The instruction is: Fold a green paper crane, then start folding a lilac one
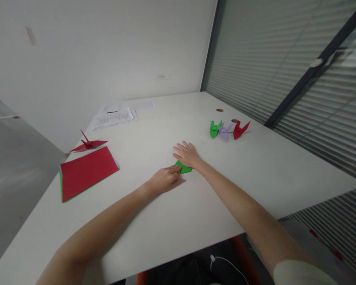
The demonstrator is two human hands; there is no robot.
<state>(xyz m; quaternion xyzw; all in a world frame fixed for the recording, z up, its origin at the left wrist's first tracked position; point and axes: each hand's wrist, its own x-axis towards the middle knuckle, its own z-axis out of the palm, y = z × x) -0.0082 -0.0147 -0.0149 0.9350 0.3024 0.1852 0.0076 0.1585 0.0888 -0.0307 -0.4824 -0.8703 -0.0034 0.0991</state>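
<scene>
A person's two bare arms reach over a white bench (166,225), both hands meeting at a small piece of folded green paper (186,170) lying near the middle of the bench. The right hand (187,154) is open and flat, fingers spread, palm down over the far part of the green paper. The left hand (166,179) is half curled, its fingertips on the paper's left edge; whether it pinches the paper or only presses it, I cannot tell.

To the left lies a stack of coloured sheets (89,172), red on top, with a red paper crane (89,145), wings spread, just beyond it. Farther back are printed pages (115,117). Toward the right, near the window blinds (273,51), three folded birds stand in a row: a green bird (214,130), a lilac bird (224,133) and a red bird (239,131).
</scene>
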